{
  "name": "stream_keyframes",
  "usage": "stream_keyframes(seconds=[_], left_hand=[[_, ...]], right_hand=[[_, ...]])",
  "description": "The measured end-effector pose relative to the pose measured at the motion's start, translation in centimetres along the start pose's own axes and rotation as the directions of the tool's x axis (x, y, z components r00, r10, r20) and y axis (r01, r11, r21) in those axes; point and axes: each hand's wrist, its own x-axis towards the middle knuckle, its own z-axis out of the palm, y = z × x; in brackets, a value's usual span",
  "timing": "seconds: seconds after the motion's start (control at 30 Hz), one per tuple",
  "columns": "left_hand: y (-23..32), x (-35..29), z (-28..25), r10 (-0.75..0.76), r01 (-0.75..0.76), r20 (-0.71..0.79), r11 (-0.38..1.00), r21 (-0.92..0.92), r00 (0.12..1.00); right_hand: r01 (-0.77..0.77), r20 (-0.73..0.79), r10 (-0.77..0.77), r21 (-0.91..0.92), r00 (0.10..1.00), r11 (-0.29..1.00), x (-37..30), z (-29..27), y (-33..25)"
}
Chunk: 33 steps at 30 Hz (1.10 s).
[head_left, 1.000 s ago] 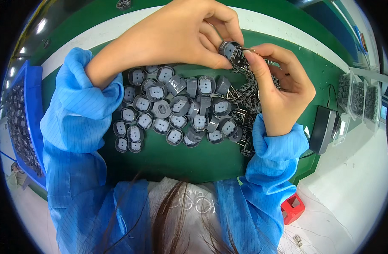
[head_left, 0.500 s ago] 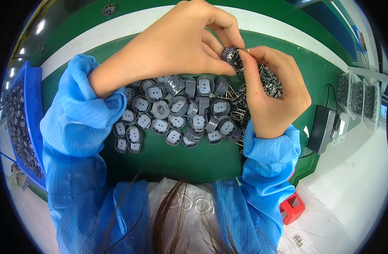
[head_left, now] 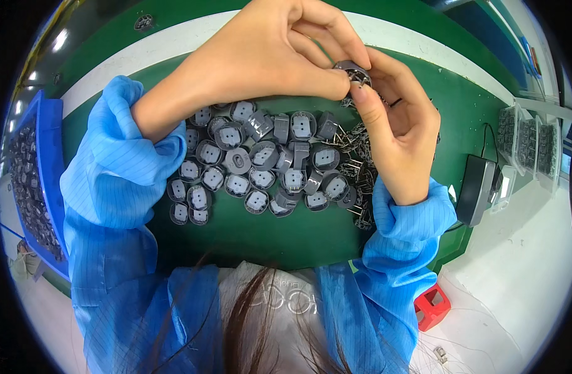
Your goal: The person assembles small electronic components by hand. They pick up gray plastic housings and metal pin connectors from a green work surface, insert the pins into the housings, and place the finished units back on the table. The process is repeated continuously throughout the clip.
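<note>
Between both hands, above the far part of the green table, is a small round dark grey plastic housing [head_left: 352, 70] with metal pins or contacts showing inside it. My left hand [head_left: 279, 53] is closed on its left side with thumb and fingers. The thumb of my right hand [head_left: 401, 115] presses at its near edge, with the right fingers curled behind it. Below the hands lies a spread of grey plastic housings [head_left: 261, 156] with light grey inner faces. To their right, partly hidden under my right hand, is a heap of small metal-pinned parts [head_left: 359, 168].
A blue bin [head_left: 46, 181] full of dark parts stands at the left. On the right are a black box [head_left: 475, 190] with a cable and clear containers [head_left: 529, 140] holding parts. A red plastic stool [head_left: 433, 307] stands at the lower right. A white strip [head_left: 130, 59] crosses the table's far side.
The housing between my hands has turned, so its inside with metal pins shows now. My right hand has shifted slightly and its fingers have moved up behind the housing.
</note>
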Motion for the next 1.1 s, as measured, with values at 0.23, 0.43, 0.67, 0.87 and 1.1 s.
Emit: stream_keyframes(seconds=[0.23,0.43,0.67,0.87,1.1], left_hand=[[0.1,-0.2,0.7,0.128,-0.124,-0.039,0.989,0.084,0.991],[0.0,-0.2,1.0,0.135,-0.132,-0.041,0.988,0.081,0.990],[1.8,0.2,0.0,0.052,-0.052,0.067,0.999,-0.004,0.996],[0.0,1.2,0.0,-0.026,0.049,0.068,0.927,-0.372,0.997],[-0.1,0.6,-0.2,-0.109,0.115,0.038,0.964,-0.238,0.993]], right_hand=[[0.104,-0.049,-0.107,-0.054,0.993,0.993,-0.2,0.1,0.3],[0.094,-0.110,-0.109,-0.131,0.988,0.987,-0.6,0.6,0.1],[0.116,-0.097,-0.122,-0.069,0.988,0.991,0.2,-0.1,0.6],[0.105,-0.036,-0.108,-0.068,0.993,0.992,0.3,-0.3,-0.1],[0.272,-0.051,-0.307,-0.338,0.950,0.901,0.1,-0.4,0.6]])
